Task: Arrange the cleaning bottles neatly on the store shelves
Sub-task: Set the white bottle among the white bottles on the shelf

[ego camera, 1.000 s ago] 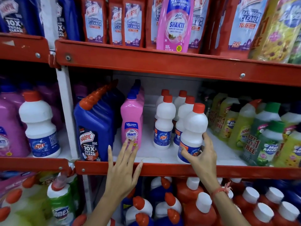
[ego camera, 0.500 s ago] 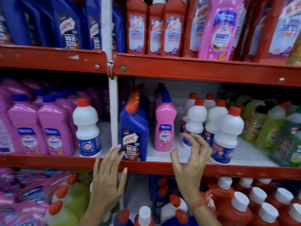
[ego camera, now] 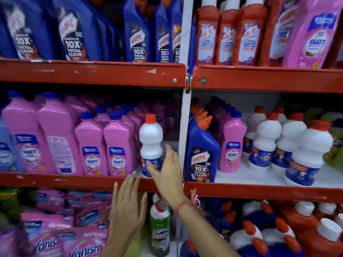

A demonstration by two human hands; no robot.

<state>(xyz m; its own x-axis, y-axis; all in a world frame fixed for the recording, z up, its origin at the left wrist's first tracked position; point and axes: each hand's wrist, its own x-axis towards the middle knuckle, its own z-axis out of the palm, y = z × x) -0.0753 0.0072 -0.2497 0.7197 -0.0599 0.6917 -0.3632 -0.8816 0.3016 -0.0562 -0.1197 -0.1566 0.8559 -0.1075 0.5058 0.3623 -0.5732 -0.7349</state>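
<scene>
A lone white bottle (ego camera: 151, 143) stands among pink bottles (ego camera: 105, 145) on the middle shelf (ego camera: 74, 179), left of the upright post (ego camera: 184, 112). The right hand (ego camera: 168, 169), fingers spread and empty, is beside its label; the left hand (ego camera: 126, 210) hangs open below. The waist should be gripped firmly and the bottle lifted straight up, so the neighbours are not toppled.

The right hand (ego camera: 168, 170) hides the lone white bottle's (ego camera: 151, 138) label; blue bottles (ego camera: 26, 28) at upper left are blurred.

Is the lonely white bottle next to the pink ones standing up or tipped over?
Standing up. The white bottle sits upright, its red cap on top.
</scene>
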